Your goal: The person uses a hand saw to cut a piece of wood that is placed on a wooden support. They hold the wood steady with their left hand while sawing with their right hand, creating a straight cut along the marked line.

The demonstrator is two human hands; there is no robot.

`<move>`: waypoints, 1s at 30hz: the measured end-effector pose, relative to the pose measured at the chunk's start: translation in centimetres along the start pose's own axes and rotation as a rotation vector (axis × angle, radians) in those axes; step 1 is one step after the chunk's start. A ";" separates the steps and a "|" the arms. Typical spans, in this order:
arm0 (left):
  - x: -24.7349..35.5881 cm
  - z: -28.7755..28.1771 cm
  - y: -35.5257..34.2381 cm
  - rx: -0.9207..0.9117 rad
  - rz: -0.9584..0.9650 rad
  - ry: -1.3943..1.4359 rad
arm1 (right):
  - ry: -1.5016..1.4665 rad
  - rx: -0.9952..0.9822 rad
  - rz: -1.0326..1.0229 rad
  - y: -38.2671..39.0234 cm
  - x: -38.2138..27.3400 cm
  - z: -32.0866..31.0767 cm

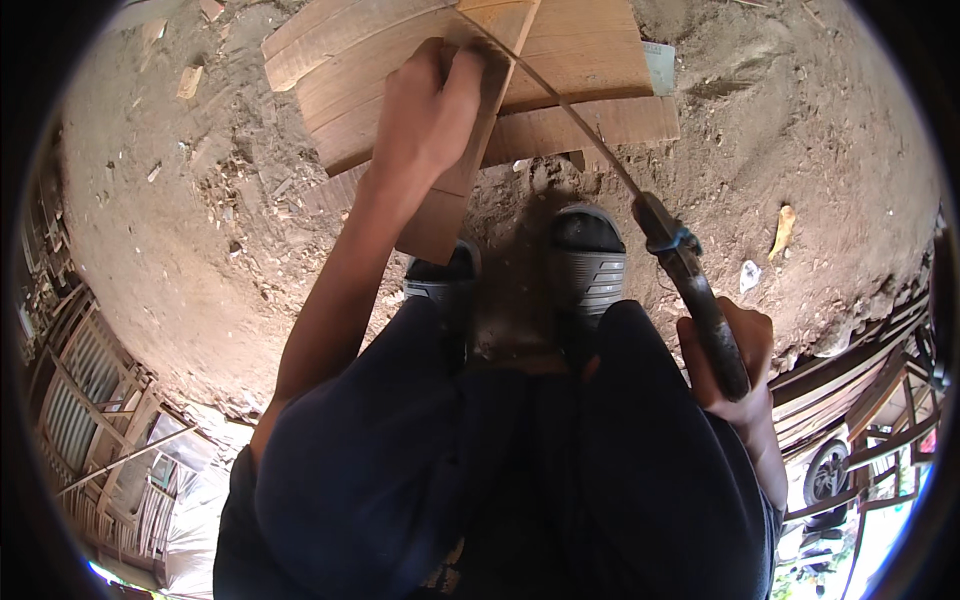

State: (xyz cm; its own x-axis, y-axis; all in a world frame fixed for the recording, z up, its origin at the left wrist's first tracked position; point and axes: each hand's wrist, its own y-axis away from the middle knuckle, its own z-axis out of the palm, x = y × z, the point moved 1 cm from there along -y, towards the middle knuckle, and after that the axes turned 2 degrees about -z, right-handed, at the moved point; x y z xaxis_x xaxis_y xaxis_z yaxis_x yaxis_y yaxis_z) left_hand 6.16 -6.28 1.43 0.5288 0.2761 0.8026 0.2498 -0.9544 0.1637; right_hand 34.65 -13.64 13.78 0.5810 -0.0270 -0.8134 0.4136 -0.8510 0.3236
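Note:
At the upper middle, my left hand (428,110) is closed on a narrow wooden plank (430,225) that lies slanting across several flat boards (560,50). A long thin saw blade (585,120) runs from its dark handle (700,300) at the right up to the plank, meeting it just above and right of my left fingers. My right hand (740,350) is closed round the lower part of the handle, beside my right knee. A piece of blue tape or cord wraps the front of the handle.
Dirt ground (180,250) with wood chips surrounds the boards. My sandals (590,275) are below them. A pale green flat piece (660,70) pokes out at the boards' right. Stacked timber (870,390) and a wheel (825,475) stand at lower right, slatted panels (80,400) at lower left.

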 end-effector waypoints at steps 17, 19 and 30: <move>-0.2 0.2 -0.5 0.015 0.046 -0.027 | -0.100 0.001 0.033 -2.9 -0.9 0.8; 0.0 0.2 0.0 0.023 0.010 -0.040 | -0.118 0.014 0.009 -2.4 -0.8 0.8; 0.4 0.1 -0.2 0.033 0.007 -0.054 | -0.113 0.047 -0.007 -2.3 -0.7 1.7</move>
State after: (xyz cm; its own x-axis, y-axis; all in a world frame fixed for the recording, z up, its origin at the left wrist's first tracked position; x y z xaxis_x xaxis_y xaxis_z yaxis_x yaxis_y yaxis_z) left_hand 6.41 -5.92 1.66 0.5736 0.2760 0.7712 0.2724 -0.9522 0.1382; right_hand 32.10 -12.57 12.82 0.4948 -0.0774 -0.8656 0.3826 -0.8749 0.2969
